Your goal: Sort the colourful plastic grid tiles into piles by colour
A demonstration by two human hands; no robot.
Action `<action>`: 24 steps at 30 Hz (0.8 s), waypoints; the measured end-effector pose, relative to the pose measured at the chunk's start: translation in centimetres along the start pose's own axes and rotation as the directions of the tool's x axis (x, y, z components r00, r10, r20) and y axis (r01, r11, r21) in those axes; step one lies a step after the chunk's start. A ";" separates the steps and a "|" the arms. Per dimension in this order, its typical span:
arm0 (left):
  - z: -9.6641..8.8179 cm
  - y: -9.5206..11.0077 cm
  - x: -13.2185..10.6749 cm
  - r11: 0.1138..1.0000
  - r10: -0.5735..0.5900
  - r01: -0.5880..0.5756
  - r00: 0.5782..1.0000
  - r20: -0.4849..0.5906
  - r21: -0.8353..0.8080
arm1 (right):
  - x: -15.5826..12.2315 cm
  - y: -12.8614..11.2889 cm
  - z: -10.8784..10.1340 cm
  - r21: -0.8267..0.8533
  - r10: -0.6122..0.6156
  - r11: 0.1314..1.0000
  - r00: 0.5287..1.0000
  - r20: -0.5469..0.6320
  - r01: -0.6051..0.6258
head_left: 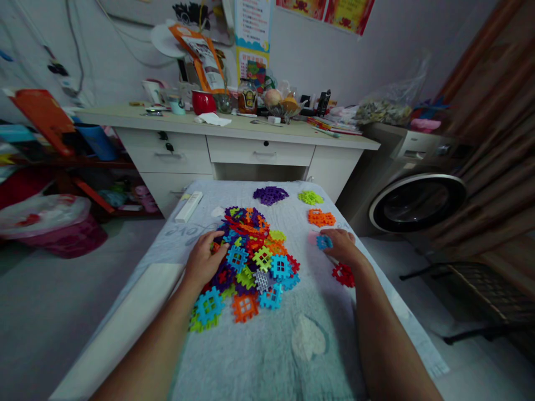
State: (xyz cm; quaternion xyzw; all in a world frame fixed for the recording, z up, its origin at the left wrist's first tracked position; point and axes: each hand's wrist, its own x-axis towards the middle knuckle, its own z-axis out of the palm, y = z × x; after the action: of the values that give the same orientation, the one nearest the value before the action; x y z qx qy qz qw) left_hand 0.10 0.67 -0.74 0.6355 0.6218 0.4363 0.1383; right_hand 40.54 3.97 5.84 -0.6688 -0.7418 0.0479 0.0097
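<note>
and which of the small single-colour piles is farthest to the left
The purple pile, beyond the big mixed heap. The green pile, the orange pile and the red pile all lie farther right.

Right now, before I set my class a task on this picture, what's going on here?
A person's left hand rests at the left side of a mixed pile of coloured plastic pieces on a cloth-covered table. The right hand is at a blue piece; whether it grips it is unclear. That spot lies between small groups of orange pieces and red pieces. Purple pieces and yellow-green pieces sit in separate groups farther off.
</note>
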 end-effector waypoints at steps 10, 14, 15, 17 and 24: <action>0.0 0.1 0.0 1.000 -0.002 0.002 1.000 0.003 -0.003 | 0.4 0.4 1.5 0.045 -0.021 0.999 0.998 -0.057 0.023; -0.1 0.4 0.0 1.000 0.002 -0.002 1.000 -0.007 -0.006 | 0.3 0.0 1.3 0.055 -0.013 0.998 0.994 -0.106 0.019; -0.1 0.4 0.0 1.000 -0.002 0.002 1.000 -0.007 -0.005 | 0.3 -0.5 1.2 0.066 -0.030 0.997 0.993 -0.116 0.038; -0.1 0.5 0.1 1.000 -0.013 0.013 1.000 -0.009 -0.003 | 0.3 -1.9 1.1 0.111 -0.100 0.987 0.987 -0.127 0.115; -0.1 0.3 0.0 1.000 -0.003 0.003 1.000 -0.007 -0.007 | 0.9 -8.5 3.2 0.284 -0.328 0.889 0.932 -0.152 0.359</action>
State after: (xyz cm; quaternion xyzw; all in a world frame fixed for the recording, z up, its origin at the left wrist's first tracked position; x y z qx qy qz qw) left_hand 0.26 0.59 -0.43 0.6325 0.6218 0.4405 0.1390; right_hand 31.79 3.80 3.38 -0.5188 -0.8303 0.1269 0.1591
